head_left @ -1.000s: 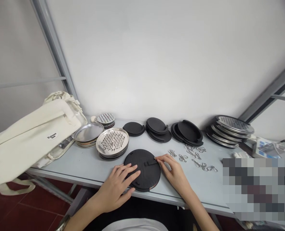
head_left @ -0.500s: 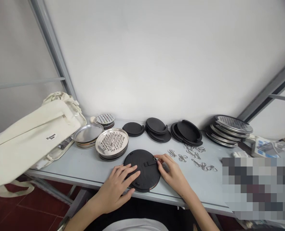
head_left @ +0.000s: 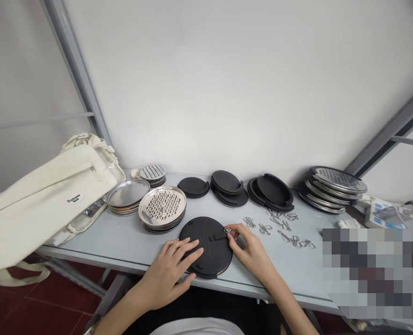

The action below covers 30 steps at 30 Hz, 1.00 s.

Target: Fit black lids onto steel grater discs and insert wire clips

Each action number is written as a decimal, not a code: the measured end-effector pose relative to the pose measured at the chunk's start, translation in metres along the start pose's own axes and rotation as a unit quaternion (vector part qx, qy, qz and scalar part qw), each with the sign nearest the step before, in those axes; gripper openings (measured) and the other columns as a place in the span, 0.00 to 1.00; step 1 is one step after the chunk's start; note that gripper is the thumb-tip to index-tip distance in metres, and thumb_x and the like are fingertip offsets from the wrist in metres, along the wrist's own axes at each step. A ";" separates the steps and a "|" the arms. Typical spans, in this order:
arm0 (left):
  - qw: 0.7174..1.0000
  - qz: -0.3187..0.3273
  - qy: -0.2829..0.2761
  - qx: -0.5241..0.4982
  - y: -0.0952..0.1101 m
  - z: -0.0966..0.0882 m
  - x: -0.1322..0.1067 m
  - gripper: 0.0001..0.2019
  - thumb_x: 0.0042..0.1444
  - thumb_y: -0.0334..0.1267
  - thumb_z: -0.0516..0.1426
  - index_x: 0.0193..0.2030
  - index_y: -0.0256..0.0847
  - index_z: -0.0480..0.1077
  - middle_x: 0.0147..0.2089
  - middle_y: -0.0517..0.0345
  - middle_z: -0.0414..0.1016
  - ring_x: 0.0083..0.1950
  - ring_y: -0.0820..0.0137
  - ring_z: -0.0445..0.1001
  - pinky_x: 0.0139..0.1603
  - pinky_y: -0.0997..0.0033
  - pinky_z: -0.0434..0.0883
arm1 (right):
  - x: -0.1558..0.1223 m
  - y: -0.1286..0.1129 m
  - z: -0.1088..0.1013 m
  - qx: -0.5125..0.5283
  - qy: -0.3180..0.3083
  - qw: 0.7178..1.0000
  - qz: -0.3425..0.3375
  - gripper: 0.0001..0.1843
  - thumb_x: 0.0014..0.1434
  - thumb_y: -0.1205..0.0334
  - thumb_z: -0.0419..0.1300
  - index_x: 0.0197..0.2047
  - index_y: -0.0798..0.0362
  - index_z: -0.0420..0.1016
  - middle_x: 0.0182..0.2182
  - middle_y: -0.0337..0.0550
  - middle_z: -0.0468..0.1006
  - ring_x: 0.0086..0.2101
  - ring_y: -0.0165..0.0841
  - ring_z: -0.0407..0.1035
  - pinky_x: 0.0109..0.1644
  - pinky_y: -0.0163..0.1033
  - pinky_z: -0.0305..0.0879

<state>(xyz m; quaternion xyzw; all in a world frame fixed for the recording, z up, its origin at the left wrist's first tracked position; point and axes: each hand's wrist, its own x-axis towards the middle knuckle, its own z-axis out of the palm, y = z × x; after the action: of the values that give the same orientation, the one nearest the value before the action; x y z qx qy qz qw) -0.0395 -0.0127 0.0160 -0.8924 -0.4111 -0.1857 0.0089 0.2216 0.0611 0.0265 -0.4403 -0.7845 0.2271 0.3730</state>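
Observation:
A round black disc with a short strap on its upper face lies near the table's front edge. My left hand rests on its left side, fingers spread flat. At the strap's right end, my right hand pinches a small metal clip, mostly hidden by the fingers. Similar loose wire clips lie to the right. Behind the disc, a stack of round metal graters stands close by on the left.
Metal lids and small graters stand at the back left. Black round covers line the wall. A grater stack and a blue-white box sit at right. A cream bag overhangs the left end. The lower right is pixelated.

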 end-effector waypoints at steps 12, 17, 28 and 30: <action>1.000 -0.001 -0.005 -0.004 -0.001 0.001 0.000 0.28 0.63 0.35 0.51 0.69 0.47 0.50 0.68 0.53 0.56 0.66 0.56 0.55 0.61 0.52 0.60 | -0.001 0.002 0.001 -0.004 -0.003 1.000 -0.008 0.11 0.64 0.62 0.51 0.45 0.53 0.71 0.33 0.44 0.71 0.37 0.37 0.68 0.44 0.42 0.66; 1.000 0.004 0.004 0.002 -0.001 0.000 0.001 0.28 0.62 0.35 0.51 0.69 0.47 0.51 0.67 0.52 0.57 0.65 0.56 0.56 0.60 0.53 0.61 | 0.000 0.003 0.001 -0.004 -0.002 1.000 -0.012 0.12 0.64 0.62 0.51 0.47 0.52 0.72 0.33 0.45 0.71 0.36 0.37 0.68 0.43 0.43 0.67; 1.000 0.000 -0.010 -0.003 -0.001 0.000 0.000 0.28 0.63 0.35 0.51 0.69 0.47 0.50 0.68 0.54 0.55 0.66 0.57 0.54 0.61 0.53 0.59 | -0.001 0.003 0.002 0.004 -0.019 1.000 -0.020 0.17 0.65 0.63 0.49 0.55 0.51 0.70 0.34 0.44 0.68 0.37 0.37 0.68 0.46 0.43 0.66; 1.000 -0.002 -0.013 -0.003 0.000 0.000 0.001 0.28 0.63 0.35 0.50 0.69 0.47 0.49 0.68 0.54 0.55 0.66 0.57 0.53 0.61 0.53 0.59 | -0.001 0.003 0.001 0.003 -0.024 1.000 -0.019 0.17 0.66 0.63 0.49 0.56 0.50 0.69 0.35 0.44 0.68 0.38 0.36 0.68 0.46 0.43 0.66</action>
<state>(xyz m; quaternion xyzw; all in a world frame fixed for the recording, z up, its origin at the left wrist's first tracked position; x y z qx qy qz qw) -0.0395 -0.0119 0.0165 -0.8938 -0.4127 -0.1756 0.0000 0.2223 0.0612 0.0232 -0.4191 -0.8007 0.2328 0.3591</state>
